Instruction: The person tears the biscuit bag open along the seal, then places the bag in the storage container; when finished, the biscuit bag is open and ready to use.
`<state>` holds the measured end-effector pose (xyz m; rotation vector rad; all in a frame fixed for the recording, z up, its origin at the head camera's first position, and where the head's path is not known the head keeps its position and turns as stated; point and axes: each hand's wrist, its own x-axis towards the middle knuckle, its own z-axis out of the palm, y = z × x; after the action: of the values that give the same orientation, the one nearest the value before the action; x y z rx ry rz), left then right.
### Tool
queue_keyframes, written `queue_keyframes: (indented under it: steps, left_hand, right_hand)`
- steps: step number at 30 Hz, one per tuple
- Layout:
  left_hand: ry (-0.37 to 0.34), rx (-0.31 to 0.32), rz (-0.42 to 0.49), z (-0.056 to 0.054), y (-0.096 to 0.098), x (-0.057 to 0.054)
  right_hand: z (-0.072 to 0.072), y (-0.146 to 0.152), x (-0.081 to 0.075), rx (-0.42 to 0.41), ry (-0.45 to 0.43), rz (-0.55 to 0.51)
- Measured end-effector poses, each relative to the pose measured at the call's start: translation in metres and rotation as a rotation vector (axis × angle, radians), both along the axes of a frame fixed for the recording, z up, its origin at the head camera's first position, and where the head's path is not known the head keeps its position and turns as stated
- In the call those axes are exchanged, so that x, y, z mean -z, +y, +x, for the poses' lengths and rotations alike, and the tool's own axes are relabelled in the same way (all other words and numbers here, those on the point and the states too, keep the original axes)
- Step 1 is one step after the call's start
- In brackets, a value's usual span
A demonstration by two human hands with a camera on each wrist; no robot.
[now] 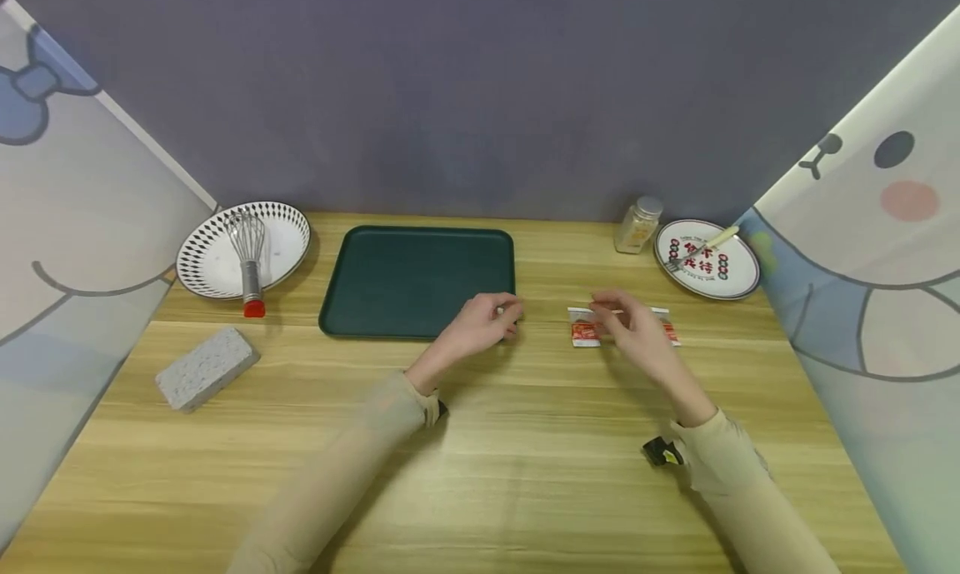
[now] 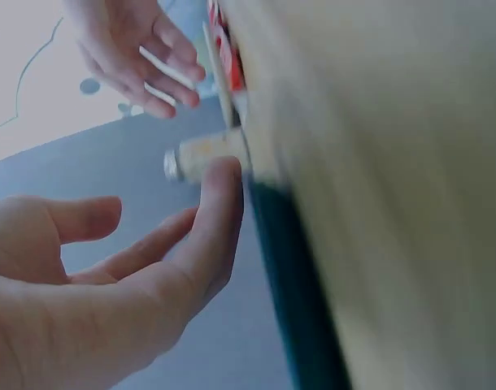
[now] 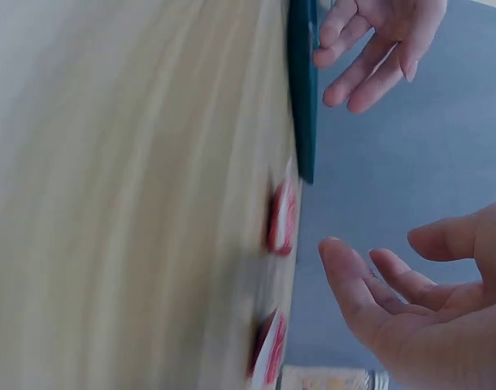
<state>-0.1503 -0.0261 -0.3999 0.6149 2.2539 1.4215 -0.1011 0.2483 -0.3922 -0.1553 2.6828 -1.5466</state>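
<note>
Hovering above two red-and-white packets (image 1: pixel 585 332) that lie side by side on the table (image 1: pixel 540 474), your right hand (image 1: pixel 636 328) has its fingers loosely bent and apart, with nothing between them. Your left hand (image 1: pixel 480 322) hangs at the right edge of the dark green tray (image 1: pixel 420 274), its thumb and fingers also spread and holding nothing; you cannot tell whether they touch the rim. The packets sit to the right of that tray, partly hidden by your right hand in the head view. Behind them stands a lidded jar (image 1: pixel 637 226), just beside a small plate (image 1: pixel 738 278) carrying a fork (image 1: pixel 723 237). Over on your left, a whisk (image 1: pixel 251 276) rests in a patterned dish (image 1: pixel 285 241), with a speckled grey block (image 1: pixel 207 369) in front of it.
</note>
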Motion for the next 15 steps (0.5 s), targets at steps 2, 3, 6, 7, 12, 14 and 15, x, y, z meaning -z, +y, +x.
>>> queue_keyframes:
  steps: [2,3,6,7,12,14,15]
  left_hand:
    - [-0.023,0.019,0.005,0.001,0.014,0.004]
    - [-0.03,0.029,0.005,0.002,0.02,0.006]
    - [-0.047,0.044,0.0,0.003,0.037,0.007]
    - [-0.052,0.049,0.0,0.004,0.041,0.007]
    - [-0.056,0.083,-0.005,0.005,0.056,0.008]
    - [-0.068,0.1,-0.004,0.005,0.059,0.01]
    - [-0.078,0.106,0.003,0.005,0.061,0.01]
  right_hand:
    - [0.002,0.006,0.002,0.011,0.017,0.014]
    - [0.003,0.008,0.003,0.015,0.021,0.021]
    - [0.005,0.013,0.005,0.017,0.01,0.016]
    - [0.006,0.014,0.006,0.018,-0.002,0.019]
    - [0.006,0.014,0.009,0.015,-0.07,-0.012]
    - [0.006,0.014,0.011,0.008,-0.093,-0.033]
    - [0.006,0.013,0.011,0.003,-0.103,-0.043]
